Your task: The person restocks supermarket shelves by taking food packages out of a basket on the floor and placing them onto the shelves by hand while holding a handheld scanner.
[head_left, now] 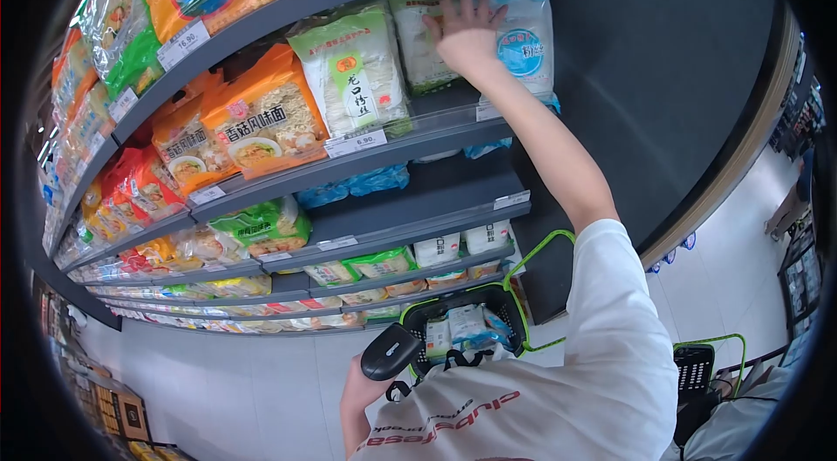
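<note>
Centrally, near the top, a blue-and-white bag (530, 47) stands at the right end of a supermarket shelf (440, 122), beside a pale green bag (413, 43). The right hand (468, 36) reaches across both bags, fingers spread wide; whether it grips either one cannot be told. To their left stand a white noodle bag with a green top (350, 69) and orange noodle packets (264, 117), with price labels (356, 143) along the shelf edge. Below, the left hand (355, 387) is at a rounded black device (391, 352), its fingers mostly hidden, so its grip is unclear. Just beside that device, a black basket with green trim (516, 308) holds white and blue packets (468, 322).
</note>
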A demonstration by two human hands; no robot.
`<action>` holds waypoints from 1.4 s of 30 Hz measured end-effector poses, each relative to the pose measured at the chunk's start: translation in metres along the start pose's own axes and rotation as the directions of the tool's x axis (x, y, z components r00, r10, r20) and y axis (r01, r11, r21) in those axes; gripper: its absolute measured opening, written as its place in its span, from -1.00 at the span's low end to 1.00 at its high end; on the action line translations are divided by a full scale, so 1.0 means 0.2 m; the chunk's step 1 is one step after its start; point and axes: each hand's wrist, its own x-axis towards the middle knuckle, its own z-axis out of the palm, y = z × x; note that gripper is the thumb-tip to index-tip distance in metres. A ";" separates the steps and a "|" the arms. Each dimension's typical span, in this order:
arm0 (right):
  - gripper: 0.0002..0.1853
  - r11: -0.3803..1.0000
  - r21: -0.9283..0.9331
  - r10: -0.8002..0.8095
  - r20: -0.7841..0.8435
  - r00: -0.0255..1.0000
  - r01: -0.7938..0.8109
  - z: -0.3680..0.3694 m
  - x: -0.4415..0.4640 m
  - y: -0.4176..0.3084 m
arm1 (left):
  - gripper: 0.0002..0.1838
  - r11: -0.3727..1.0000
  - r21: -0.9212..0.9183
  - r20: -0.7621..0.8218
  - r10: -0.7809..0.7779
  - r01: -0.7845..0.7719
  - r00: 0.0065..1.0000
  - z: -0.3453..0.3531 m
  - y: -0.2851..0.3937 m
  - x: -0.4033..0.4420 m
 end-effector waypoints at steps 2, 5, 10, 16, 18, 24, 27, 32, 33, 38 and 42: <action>-0.29 0.995 0.095 0.016 -0.080 0.997 -0.009 -0.06 0.00 0.03 | -0.68 1.000 -0.019 -0.009 0.008 -0.008 1.000 0.00 0.01 0.00; -0.25 0.982 0.183 0.064 -0.138 0.988 -0.038 -0.19 -0.05 0.09 | -0.68 1.000 0.016 -0.034 -0.001 0.001 0.999 -0.01 0.00 -0.01; -0.40 0.963 0.205 -0.139 -0.167 0.976 0.172 -0.33 -0.15 0.12 | -0.67 1.000 -0.001 -0.029 -0.032 0.032 0.999 0.00 0.00 -0.01; -0.54 0.844 0.435 -0.383 0.082 0.920 0.313 -0.27 -0.22 0.01 | -0.65 0.999 -0.029 0.011 -0.022 0.023 1.000 0.02 0.06 0.03; -0.53 0.846 0.496 -0.321 0.180 0.930 0.196 -0.19 -0.24 -0.04 | -0.65 0.999 -0.025 0.034 -0.040 0.041 0.999 0.03 0.08 0.05; -0.56 0.856 0.481 -0.300 0.159 0.941 0.191 -0.14 -0.28 -0.06 | -0.65 0.999 -0.026 0.038 -0.045 0.046 0.998 0.04 0.06 0.05; -0.61 0.821 0.547 -0.274 0.123 0.954 0.165 -0.22 -0.29 -0.05 | -0.66 0.997 -0.029 0.031 -0.067 0.067 0.997 0.04 0.03 0.03; -0.70 0.765 0.621 -0.141 -0.096 0.985 0.170 -0.35 -0.33 0.02 | -0.65 0.997 0.004 -0.016 -0.079 0.080 0.997 0.03 -0.02 0.01; -0.71 0.776 0.614 -0.106 -0.102 0.989 0.147 -0.36 -0.35 0.03 | -0.65 0.996 -0.003 -0.013 -0.093 0.093 0.996 0.02 -0.02 0.01; -0.76 0.773 0.616 -0.061 -0.163 0.985 0.149 -0.44 -0.46 0.08 | -0.58 0.989 -0.062 0.016 -0.131 0.132 0.991 0.02 -0.01 0.01; -0.83 0.495 0.869 0.234 -0.110 0.966 -0.021 -0.56 -0.86 -0.07 | -0.40 0.958 -0.046 0.058 -0.280 0.282 0.958 -0.02 -0.01 -0.01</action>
